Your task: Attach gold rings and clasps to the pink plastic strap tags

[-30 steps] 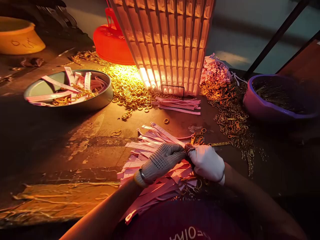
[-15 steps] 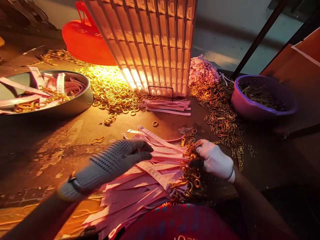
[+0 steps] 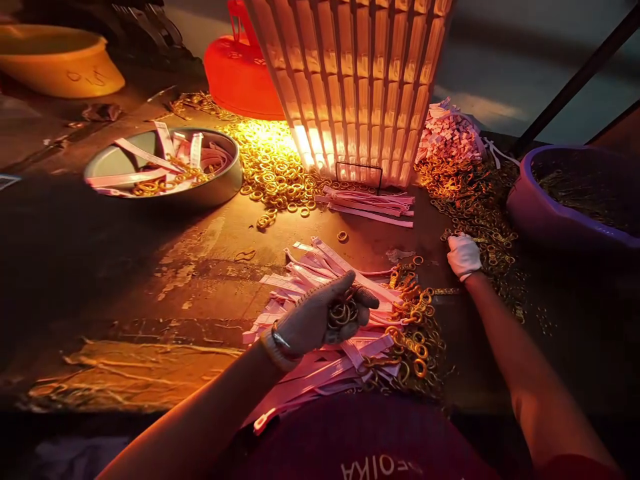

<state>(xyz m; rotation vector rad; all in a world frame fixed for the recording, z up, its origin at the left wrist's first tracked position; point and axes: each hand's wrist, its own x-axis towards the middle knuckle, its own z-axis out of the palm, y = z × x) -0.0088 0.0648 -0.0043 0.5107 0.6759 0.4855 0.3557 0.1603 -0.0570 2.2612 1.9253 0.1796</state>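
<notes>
My left hand [image 3: 320, 310], in a grey glove, is turned palm up over a heap of pink straps [image 3: 320, 367]. Its fingers curl around several metal rings [image 3: 343, 313] lying in the palm. My right hand [image 3: 464, 255], in a white glove, is at the left edge of a pile of small brass-coloured clasps [image 3: 493, 227]. Its fingers are bent closed, and whatever lies between them is hidden. Brass rings and clasps [image 3: 417, 340] hang at the right ends of the pink straps, in front of my body.
Gold rings [image 3: 280, 177] lie heaped under a red lamp [image 3: 240, 77]. A ribbed panel [image 3: 355, 100] stands behind a small strap bundle [image 3: 370, 203]. A metal bowl [image 3: 235, 173] is left, a purple bowl [image 3: 525, 193] right. A yellow tub [image 3: 75, 73] stands at the back left.
My right hand has moved from the strap ends, away and right to the clasp pile. My left hand has turned palm up, showing rings in it. The view has swung left.
</notes>
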